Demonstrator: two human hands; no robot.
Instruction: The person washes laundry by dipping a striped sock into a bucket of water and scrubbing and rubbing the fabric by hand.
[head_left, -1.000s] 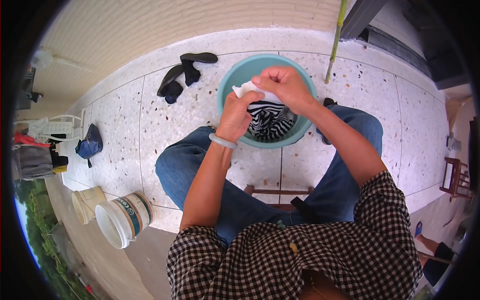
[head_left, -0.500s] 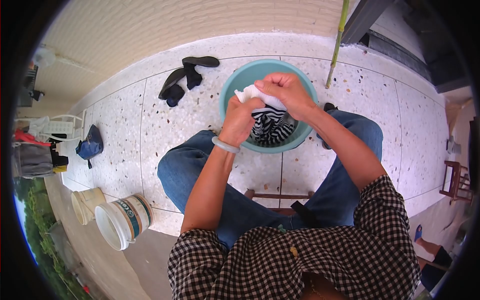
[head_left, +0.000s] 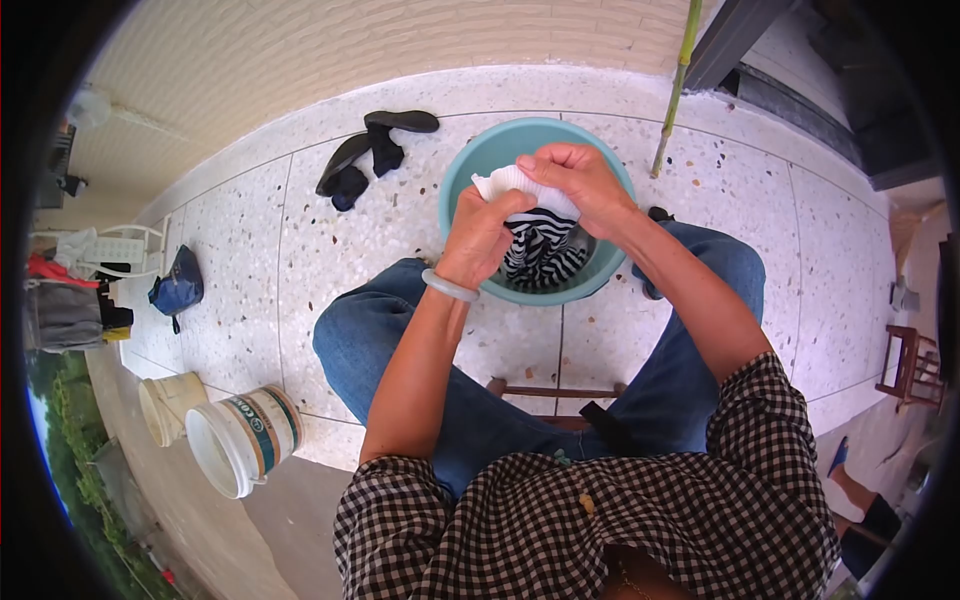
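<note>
Over a blue-green basin (head_left: 480, 150) between my knees, both hands grip a black-and-white striped garment (head_left: 545, 245) by its white ribbed edge. My left hand (head_left: 480, 235), below a pale bangle at the wrist, is closed on the near left part of that edge, thumb on top. At the upper right, my right hand (head_left: 582, 185) pinches the same white edge between thumb and curled fingers. The striped part hangs down in folds inside the basin.
Black shoes (head_left: 345, 165) with dark socks lie left of the basin. Two white buckets (head_left: 215, 450) and a blue bag (head_left: 180, 285) are farther left. A green bamboo pole (head_left: 675, 95) leans near the doorway. Another person's leg (head_left: 855, 495) shows at the lower right.
My right hand has shifted slightly to the right and more of the white ribbed edge shows stretched between my hands. Both hands keep their grip.
</note>
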